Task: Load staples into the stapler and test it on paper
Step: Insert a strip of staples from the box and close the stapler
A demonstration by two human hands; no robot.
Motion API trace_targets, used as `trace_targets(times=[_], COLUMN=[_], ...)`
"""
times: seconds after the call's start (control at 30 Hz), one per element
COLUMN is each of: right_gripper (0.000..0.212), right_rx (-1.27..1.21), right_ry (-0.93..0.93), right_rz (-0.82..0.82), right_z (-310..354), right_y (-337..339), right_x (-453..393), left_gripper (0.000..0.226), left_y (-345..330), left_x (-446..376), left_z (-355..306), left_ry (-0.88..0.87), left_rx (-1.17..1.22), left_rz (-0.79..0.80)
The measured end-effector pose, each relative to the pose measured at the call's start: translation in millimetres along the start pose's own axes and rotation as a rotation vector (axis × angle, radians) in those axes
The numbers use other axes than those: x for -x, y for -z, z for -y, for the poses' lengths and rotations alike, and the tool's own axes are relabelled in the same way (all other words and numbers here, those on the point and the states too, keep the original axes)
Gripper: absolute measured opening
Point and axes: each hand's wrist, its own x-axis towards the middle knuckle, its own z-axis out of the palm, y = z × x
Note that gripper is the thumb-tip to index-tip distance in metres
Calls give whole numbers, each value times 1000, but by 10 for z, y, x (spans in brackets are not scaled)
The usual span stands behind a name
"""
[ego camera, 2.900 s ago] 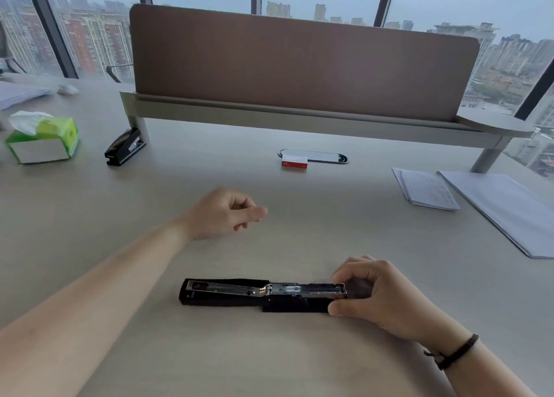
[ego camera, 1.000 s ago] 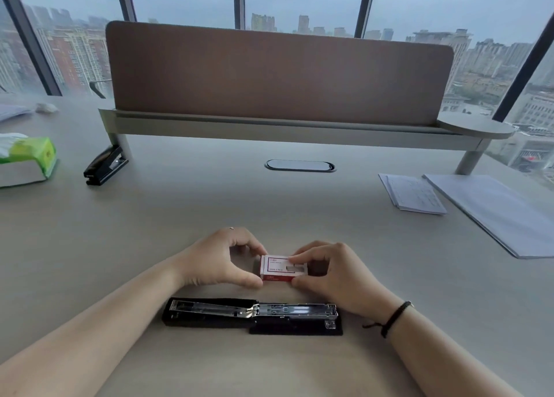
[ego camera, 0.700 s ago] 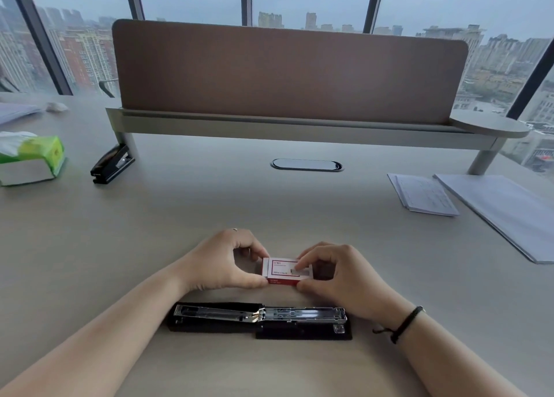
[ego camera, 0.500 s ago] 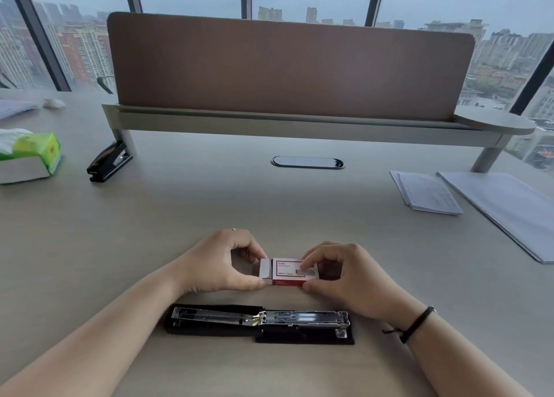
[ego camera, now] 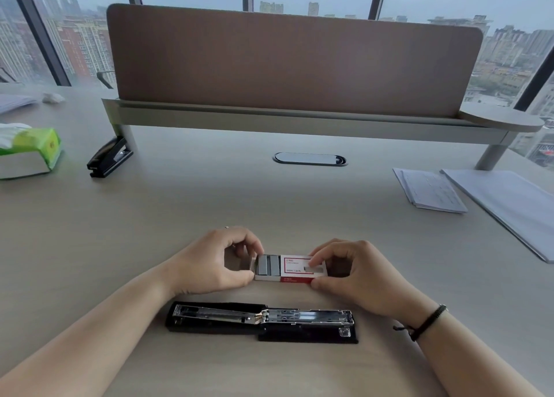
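While the pale wood-grain table [ego camera: 90, 246] fills most of the frame, a brown divider panel [ego camera: 293, 63] on a grey shelf stands across its upper half, with tall windows and a grey city skyline behind it. At the right edge lie a large sheet of white paper [ego camera: 509, 204] and, just left of it, a smaller stack of printed sheets [ego camera: 428, 191]. At the left edge sits a green and white tissue pack [ego camera: 28, 153], with a second, shut black stapler [ego camera: 109, 156] near the shelf's leg, and an oval cable port [ego camera: 310, 159] is set into the table at centre. In the lower middle the task's stapler [ego camera: 262, 321] lies flat, folded fully open end to end, its black body carrying a shiny metal staple channel along the top; the channel looks bare, though glare makes that hard to confirm. Just above it, between the two hands, is the small red and white staple box [ego camera: 299, 270], its inner tray slid out leftward to show grey strips of staples [ego camera: 268, 265]. The left hand [ego camera: 209, 264] has its grip pinched on the exposed tray end, thumb below and fingers above. The right hand [ego camera: 359, 273], a dark cord bracelet [ego camera: 425, 321] on its wrist, has its grip closed around the box's sleeve, index finger on top and thumb at the near edge.
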Motion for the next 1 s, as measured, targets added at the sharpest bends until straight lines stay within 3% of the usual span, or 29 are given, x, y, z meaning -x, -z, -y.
trace_targets(times=[0.3,0.7,1.0], right_gripper=[18,19,18], right_rx=[7,8,28], right_ry=[2,15,15], right_rz=[-9,-18,-13], right_z=[-14,-26,-6], right_y=[-12,-18,-4], right_x=[-5,-7,6], left_gripper=[14,31,34], left_y=[-49,-54,-37], left_x=[-22,-41,-9], left_z=[-31,-11,-8], left_ry=[5,69,-9], left_rx=[49,-18,-35], left_rz=[-52,-54,-46])
